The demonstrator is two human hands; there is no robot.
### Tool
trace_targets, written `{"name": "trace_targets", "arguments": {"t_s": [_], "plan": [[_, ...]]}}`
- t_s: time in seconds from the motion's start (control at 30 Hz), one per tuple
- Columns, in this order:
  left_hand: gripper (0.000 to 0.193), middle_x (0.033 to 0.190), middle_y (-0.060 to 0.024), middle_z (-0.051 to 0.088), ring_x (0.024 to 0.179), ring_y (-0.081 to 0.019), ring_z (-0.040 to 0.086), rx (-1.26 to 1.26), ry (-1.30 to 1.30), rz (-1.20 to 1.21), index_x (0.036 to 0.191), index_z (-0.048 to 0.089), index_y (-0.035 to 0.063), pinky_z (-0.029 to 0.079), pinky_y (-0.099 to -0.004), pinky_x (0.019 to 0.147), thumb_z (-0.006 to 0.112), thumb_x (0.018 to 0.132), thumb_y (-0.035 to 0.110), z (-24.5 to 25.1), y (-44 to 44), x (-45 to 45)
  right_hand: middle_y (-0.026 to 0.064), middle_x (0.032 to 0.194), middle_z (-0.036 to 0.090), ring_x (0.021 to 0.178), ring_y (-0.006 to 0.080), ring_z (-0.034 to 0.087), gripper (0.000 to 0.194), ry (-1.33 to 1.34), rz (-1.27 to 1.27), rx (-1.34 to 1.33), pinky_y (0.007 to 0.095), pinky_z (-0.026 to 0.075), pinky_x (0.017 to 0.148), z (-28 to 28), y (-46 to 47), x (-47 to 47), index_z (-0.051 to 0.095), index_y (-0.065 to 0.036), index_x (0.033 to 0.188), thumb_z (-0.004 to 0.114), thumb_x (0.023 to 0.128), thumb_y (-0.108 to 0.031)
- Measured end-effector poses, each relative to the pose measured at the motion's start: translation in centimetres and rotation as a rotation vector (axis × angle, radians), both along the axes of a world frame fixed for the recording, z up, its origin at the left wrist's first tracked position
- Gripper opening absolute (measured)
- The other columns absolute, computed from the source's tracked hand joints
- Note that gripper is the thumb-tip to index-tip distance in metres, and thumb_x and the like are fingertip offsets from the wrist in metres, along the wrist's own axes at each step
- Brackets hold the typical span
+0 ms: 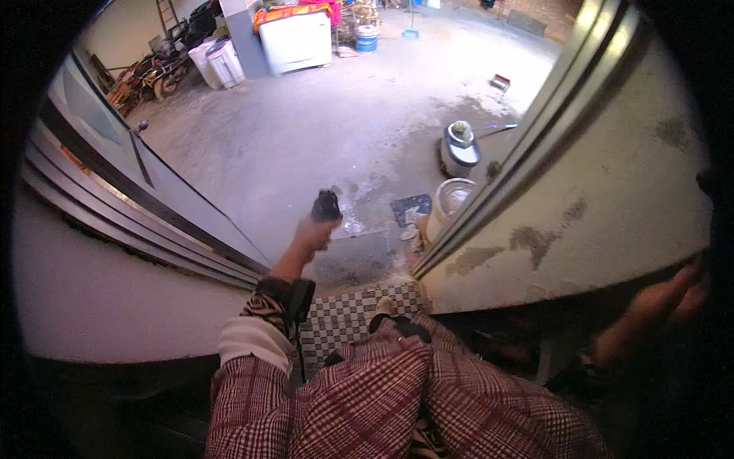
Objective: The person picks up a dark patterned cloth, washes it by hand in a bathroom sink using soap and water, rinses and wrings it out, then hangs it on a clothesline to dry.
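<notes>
My left hand point(315, 232) reaches forward through a doorway, its fingers closed around a small black object point(327, 205) too blurred to name. A black device on a strap point(299, 301) is fixed at my left wrist, and a cord hangs from it. Off to the right, my right hand point(668, 298) is raised beside a stained plaster wall point(573, 224). It is dim and blurred at the picture's rim, so its grip cannot be made out. One shoe point(385, 306) shows below me on the checkered tile threshold point(344, 315).
A glass-paned metal door point(172, 183) stands at left, the metal frame point(533, 132) at right. Beyond it a white bucket point(453, 198), a lidded bin point(460, 154) and a dark mat point(410, 210) sit on the concrete floor. Farther back are a white chest appliance point(296, 43) and a motorcycle point(157, 77).
</notes>
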State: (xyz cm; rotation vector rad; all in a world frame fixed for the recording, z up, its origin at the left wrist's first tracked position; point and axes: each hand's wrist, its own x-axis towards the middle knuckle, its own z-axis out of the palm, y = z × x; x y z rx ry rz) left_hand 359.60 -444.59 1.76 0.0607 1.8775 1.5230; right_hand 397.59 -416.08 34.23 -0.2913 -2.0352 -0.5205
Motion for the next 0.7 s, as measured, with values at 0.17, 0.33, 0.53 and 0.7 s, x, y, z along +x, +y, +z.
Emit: {"name": "trace_targets", "arguments": {"t_s": [0.17,0.33,0.53,0.7], "plan": [[0.031,0.061,-0.0019,0.050,0.050,-0.0121,0.049,0.181,-0.053,0.109,0.085,0.055,0.0094,0.038,-0.0261,0.043,0.072,0.080,0.036,3.4,2.2,-8.5,0.0219,0.120,0.051,0.112,0.0349,0.052,0.050,-0.499,0.908,-0.705,0.0408,0.044,0.094,-14.9,-4.1,-23.5,0.050,0.000,0.123,0.068,0.079,-0.016],[0.039,0.065,-0.0004,0.048,0.049,-0.0095,0.042,0.696,-0.434,-0.155,0.091,0.053,0.0104,0.033,-0.0231,0.043,0.059,0.088,0.049,9.1,3.6,-10.1,0.0186,0.144,0.030,0.128,0.0298,0.037,0.105,-0.630,0.901,-1.956,0.0433,0.036,0.103,-21.7,-4.9,-37.9,0.009,-0.015,0.150,0.076,0.075,-0.041],[0.046,0.073,0.0016,0.044,0.052,-0.0039,0.038,1.158,-0.924,-0.508,0.097,0.052,0.0056,0.031,-0.0174,0.043,0.059,0.087,0.050,12.1,5.1,-13.6,0.0173,0.120,0.054,0.105,0.0275,0.059,0.065,-0.625,1.753,-2.172,0.0384,0.051,0.088,-15.9,-8.2,-49.3,0.034,-0.008,0.139,0.066,0.082,-0.008],[0.028,0.064,0.0036,0.040,0.048,-0.0061,0.034,0.810,-0.600,-0.726,0.085,0.050,0.0090,0.026,-0.0211,0.044,0.058,0.091,0.035,12.9,6.7,-26.6,0.0031,0.075,0.054,0.064,0.0109,0.052,0.017,-0.702,1.660,-2.073,0.0245,0.046,0.059,-15.4,-6.7,-61.5,0.055,-0.003,0.099,0.056,0.093,-0.019]]}}
